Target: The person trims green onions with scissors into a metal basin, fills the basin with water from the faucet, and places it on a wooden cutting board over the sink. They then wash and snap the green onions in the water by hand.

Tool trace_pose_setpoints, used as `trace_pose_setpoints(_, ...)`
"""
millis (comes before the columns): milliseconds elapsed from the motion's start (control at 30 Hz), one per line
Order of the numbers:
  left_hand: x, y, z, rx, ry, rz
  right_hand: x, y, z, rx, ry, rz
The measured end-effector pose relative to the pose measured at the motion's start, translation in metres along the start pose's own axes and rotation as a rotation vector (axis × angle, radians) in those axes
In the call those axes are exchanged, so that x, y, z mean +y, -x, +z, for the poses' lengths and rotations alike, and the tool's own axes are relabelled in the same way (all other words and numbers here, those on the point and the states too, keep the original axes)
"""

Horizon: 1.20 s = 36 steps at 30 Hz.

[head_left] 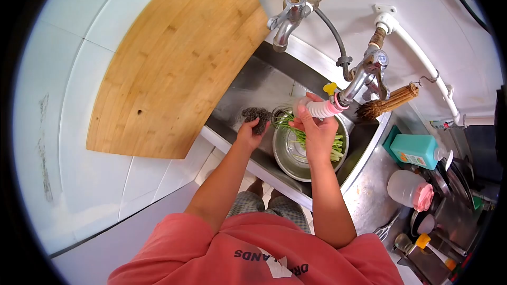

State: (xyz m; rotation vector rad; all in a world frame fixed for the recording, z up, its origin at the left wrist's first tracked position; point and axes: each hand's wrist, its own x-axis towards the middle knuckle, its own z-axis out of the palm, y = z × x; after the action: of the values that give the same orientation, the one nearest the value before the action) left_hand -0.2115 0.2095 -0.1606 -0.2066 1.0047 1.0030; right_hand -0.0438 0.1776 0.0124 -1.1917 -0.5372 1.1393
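My left hand (250, 136) is closed around a dark steel-wool scrubber (257, 117) at the left side of the steel sink (264, 74). My right hand (319, 133) has its fingers around the white corrugated faucet hose (319, 109), which has a pink collar and hangs from the right-hand tap (369, 68). Water seems to spray leftward from its end. Below the right hand stands a round metal bowl (283, 162) holding green stalks (336, 148) with thin leafy tops. The hand hides part of the bowl and stalks.
A large wooden cutting board (174, 63) leans over the sink's left end. Another tap (290, 18) is above the sink. To the right are a straw brush (388, 101), a green bottle (414, 150), a jar with a pink top (409, 188) and several pans.
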Motion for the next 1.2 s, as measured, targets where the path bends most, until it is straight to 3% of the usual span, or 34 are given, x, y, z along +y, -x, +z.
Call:
trace_pose_setpoints(467, -0.013, -0.001, -0.008, -0.004, -0.008, -0.055, 0.004, -0.001, 0.001, 0.034, 0.002, -0.047)
trace_pose_setpoints(733, 0.000, -0.012, -0.022, 0.323, -0.147, 0.240, 0.006, -0.002, 0.001, 0.044, 0.045, -0.072)
trace_pose_setpoints(967, 0.003, -0.014, -0.027, 0.385, -0.152, 0.299, 0.001, -0.004, -0.012, 0.010, 0.171, -0.054)
trace_pose_setpoints(1133, 0.006, -0.009, -0.020, 0.526, -0.138, 0.550, -0.010, -0.003, -0.018, -0.024, 0.402, 0.006)
trace_pose_setpoints(1200, 0.007, -0.012, -0.023, 0.538, -0.176, 0.554, -0.006, -0.004, -0.024, -0.017, 0.445, -0.018)
